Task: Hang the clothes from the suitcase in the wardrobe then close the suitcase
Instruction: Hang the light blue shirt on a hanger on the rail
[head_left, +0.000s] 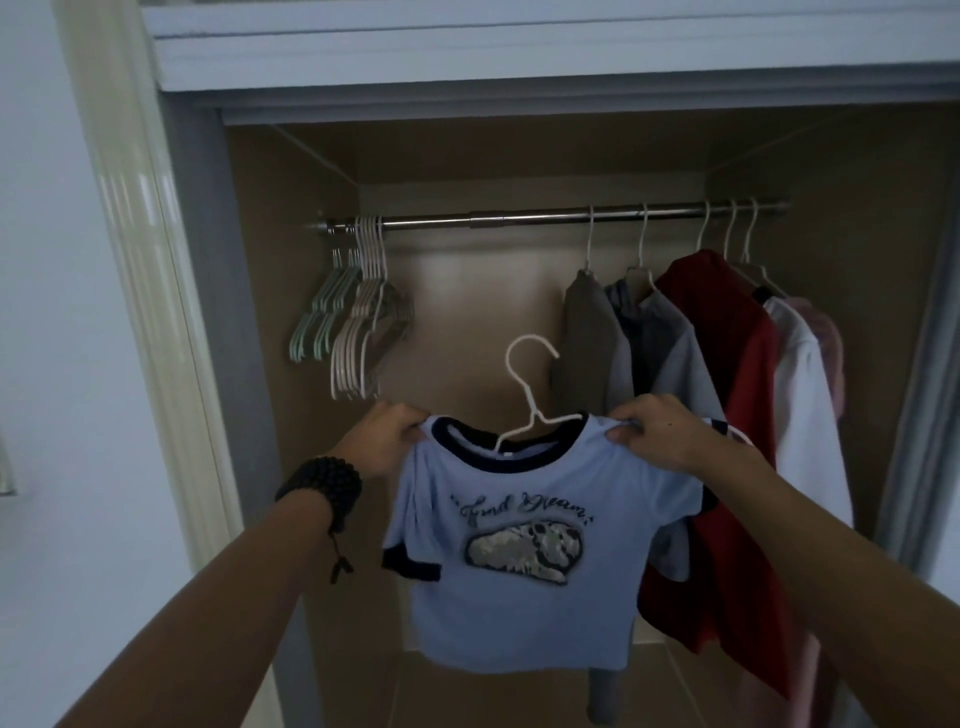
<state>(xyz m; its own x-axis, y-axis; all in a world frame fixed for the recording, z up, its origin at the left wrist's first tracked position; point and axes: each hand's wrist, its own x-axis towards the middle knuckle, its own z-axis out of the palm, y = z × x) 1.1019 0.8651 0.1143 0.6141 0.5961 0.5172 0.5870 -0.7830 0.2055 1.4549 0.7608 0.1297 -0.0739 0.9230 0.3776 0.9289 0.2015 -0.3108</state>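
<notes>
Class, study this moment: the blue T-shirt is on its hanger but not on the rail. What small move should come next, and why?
Probably lift the blue T-shirt so the white hanger hooks over the rail. The left hand and right hand grip its shoulders, the hook is free below the rail, and a bare stretch lies between the empty hangers and the hung clothes.

Both arms reach forward and up, roughly level with each other. The left hand is curled, knuckles up, pinching cloth at its fingertips. The right hand is curled likewise, fingers bunched. A dark beaded bracelet circles the left wrist.
</notes>
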